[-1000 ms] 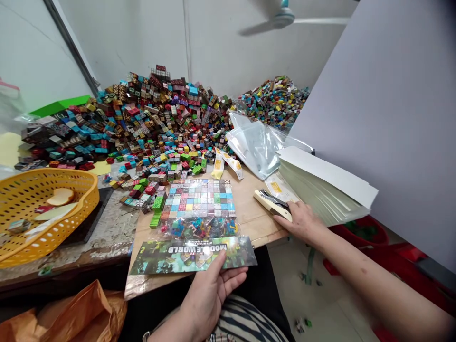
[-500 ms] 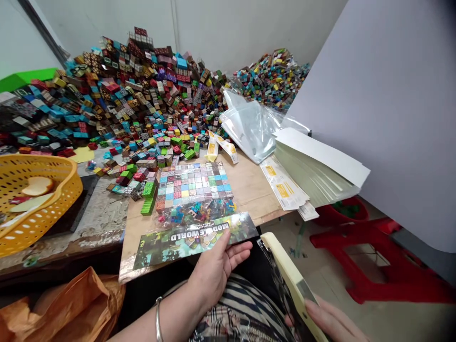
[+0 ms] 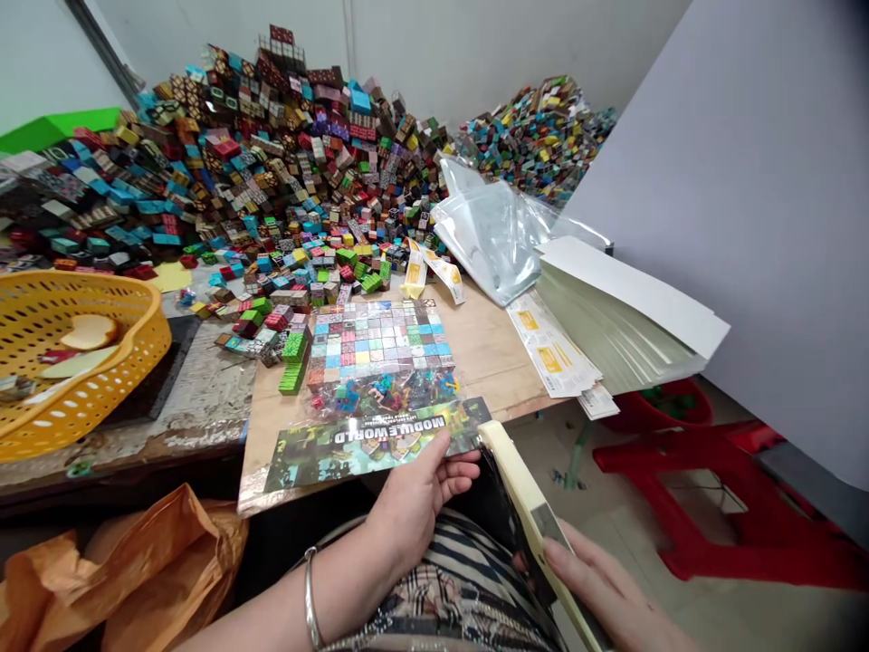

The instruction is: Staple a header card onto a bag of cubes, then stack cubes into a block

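My left hand (image 3: 415,498) is closed on the near edge of a printed header card (image 3: 319,462) marked "MODULE WORLD", thumb on top and fingers underneath. The card lies across the lower end of a clear bag of small cube blocks (image 3: 384,340) and tiny colourful figures (image 3: 384,391), on a wooden board. In my right hand (image 3: 590,575) is a long cream-and-black stapler (image 3: 520,480), gripped around its body. Its front end meets the right end of the card. Whether its jaws have closed on the card, I cannot make out.
Heaped blocks (image 3: 285,172) cover the table's back. Clear plastic bags (image 3: 492,235), label strips (image 3: 547,349) and a stack of white cards (image 3: 631,290) lie right. A yellow basket (image 3: 128,317) stands left, an orange sack (image 3: 183,561) below, a red stool (image 3: 720,543) at right.
The stapler has moved left and up, and its front end now reaches the card's right end. My left hand still holds the card. The view has shifted slightly.
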The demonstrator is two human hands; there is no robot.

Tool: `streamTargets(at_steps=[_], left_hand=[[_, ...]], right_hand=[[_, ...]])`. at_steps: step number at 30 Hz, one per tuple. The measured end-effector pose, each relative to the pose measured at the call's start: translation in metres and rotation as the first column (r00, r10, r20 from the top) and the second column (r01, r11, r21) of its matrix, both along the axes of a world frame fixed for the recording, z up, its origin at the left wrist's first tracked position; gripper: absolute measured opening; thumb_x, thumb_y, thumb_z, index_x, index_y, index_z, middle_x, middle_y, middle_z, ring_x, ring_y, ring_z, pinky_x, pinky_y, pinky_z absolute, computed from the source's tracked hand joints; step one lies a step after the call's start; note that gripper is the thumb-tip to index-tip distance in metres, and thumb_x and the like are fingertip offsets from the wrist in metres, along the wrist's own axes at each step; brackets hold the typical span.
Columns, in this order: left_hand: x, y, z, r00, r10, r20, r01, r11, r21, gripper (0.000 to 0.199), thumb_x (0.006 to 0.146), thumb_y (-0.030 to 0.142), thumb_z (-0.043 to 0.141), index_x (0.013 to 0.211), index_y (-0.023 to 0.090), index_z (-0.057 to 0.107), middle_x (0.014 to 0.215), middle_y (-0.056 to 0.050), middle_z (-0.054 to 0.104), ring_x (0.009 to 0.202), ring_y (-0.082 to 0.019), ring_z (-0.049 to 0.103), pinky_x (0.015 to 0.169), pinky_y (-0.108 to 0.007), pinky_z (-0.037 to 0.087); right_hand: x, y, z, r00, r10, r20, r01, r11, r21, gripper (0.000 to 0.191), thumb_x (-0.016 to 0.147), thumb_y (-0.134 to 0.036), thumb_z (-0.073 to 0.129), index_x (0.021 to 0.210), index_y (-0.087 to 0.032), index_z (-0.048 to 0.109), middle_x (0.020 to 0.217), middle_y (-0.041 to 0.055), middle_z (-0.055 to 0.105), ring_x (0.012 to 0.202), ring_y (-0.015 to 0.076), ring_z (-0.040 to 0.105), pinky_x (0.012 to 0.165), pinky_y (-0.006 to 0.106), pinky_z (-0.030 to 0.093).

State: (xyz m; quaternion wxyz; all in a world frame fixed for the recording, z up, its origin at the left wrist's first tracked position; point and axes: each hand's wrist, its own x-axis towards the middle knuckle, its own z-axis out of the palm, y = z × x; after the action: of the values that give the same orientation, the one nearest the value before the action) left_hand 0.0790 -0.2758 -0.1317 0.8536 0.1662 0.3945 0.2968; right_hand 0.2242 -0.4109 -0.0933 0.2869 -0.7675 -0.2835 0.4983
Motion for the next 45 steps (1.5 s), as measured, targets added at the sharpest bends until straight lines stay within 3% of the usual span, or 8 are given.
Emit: streamTargets(at_steps=[5,11,21,31,34,39,45], left_hand=[[0.000,0.000,0.005,0.999,0.013,-0.030,-0.013,1.000,-0.013,0.021,0.083,0.025,0.055,0.080,0.006,0.065,0.077,-0.012,0.068,0.059,-0.010,0.058,0.056,-0.018,0.046],[-0.001,0.002,0.006,0.999,-0.007,-0.048,0.006,1.000,-0.019,0.024,0.084,0.023,0.052,0.075,0.006,0.066,0.073,-0.012,0.067,0.053,-0.007,0.054,0.053,-0.017,0.042],[-0.004,0.003,0.003,0.994,-0.074,-0.084,0.074,0.997,-0.004,0.032,0.083,0.030,0.054,0.067,0.006,0.067,0.065,-0.010,0.064,0.052,-0.008,0.050,0.052,-0.018,0.039],[-0.008,0.004,0.000,0.980,-0.121,-0.157,0.125,0.992,0.014,0.040,0.084,0.038,0.050,0.066,0.007,0.066,0.065,-0.008,0.062,0.050,-0.007,0.051,0.048,-0.016,0.038],[-0.014,-0.001,0.003,0.963,-0.172,-0.209,0.189,0.980,0.063,0.042,0.078,0.048,0.055,0.075,0.008,0.066,0.069,-0.009,0.063,0.059,-0.012,0.057,0.057,-0.021,0.043],[-0.010,-0.014,0.002,0.904,-0.354,-0.240,0.414,0.865,0.284,0.039,0.068,0.049,0.065,0.081,0.012,0.066,0.079,-0.010,0.067,0.078,-0.020,0.061,0.072,-0.027,0.044],[0.007,-0.021,-0.001,0.924,-0.321,-0.210,0.361,0.911,0.198,0.052,0.064,0.047,0.069,0.100,0.012,0.060,0.101,-0.013,0.065,0.094,-0.025,0.059,0.075,-0.029,0.044]], right_hand=[[-0.022,0.030,0.017,0.983,-0.125,-0.137,0.122,0.992,-0.031,0.050,0.070,-0.064,0.051,0.093,-0.022,0.066,0.090,0.0045,0.068,0.090,0.0257,0.059,0.075,0.030,0.047],[-0.024,0.040,0.011,0.961,-0.143,-0.238,0.142,0.990,-0.022,0.048,0.069,-0.064,0.053,0.085,-0.019,0.064,0.077,0.0033,0.064,0.081,0.0224,0.058,0.072,0.030,0.044],[-0.025,0.043,0.009,0.959,-0.130,-0.253,0.119,0.991,-0.059,0.049,0.069,-0.064,0.055,0.082,-0.018,0.065,0.075,0.0024,0.064,0.075,0.0195,0.057,0.068,0.027,0.042],[-0.027,0.050,0.004,0.975,-0.010,-0.222,-0.004,0.998,-0.062,0.047,0.071,-0.062,0.053,0.084,-0.018,0.063,0.079,0.0040,0.065,0.079,0.0220,0.059,0.069,0.029,0.045],[-0.027,0.052,0.005,0.979,-0.024,-0.201,0.011,0.998,-0.066,0.046,0.072,-0.060,0.052,0.090,-0.019,0.063,0.082,0.0040,0.064,0.086,0.0233,0.058,0.074,0.031,0.044],[-0.027,0.055,0.006,0.981,0.022,-0.195,-0.025,1.000,-0.012,0.044,0.075,-0.056,0.051,0.089,-0.017,0.063,0.089,0.0052,0.064,0.093,0.0244,0.055,0.083,0.035,0.042],[-0.030,0.064,-0.004,0.971,0.151,-0.188,-0.140,0.988,0.072,0.044,0.075,-0.043,0.055,0.107,-0.013,0.057,0.100,0.0081,0.064,0.099,0.0255,0.054,0.086,0.037,0.041]])
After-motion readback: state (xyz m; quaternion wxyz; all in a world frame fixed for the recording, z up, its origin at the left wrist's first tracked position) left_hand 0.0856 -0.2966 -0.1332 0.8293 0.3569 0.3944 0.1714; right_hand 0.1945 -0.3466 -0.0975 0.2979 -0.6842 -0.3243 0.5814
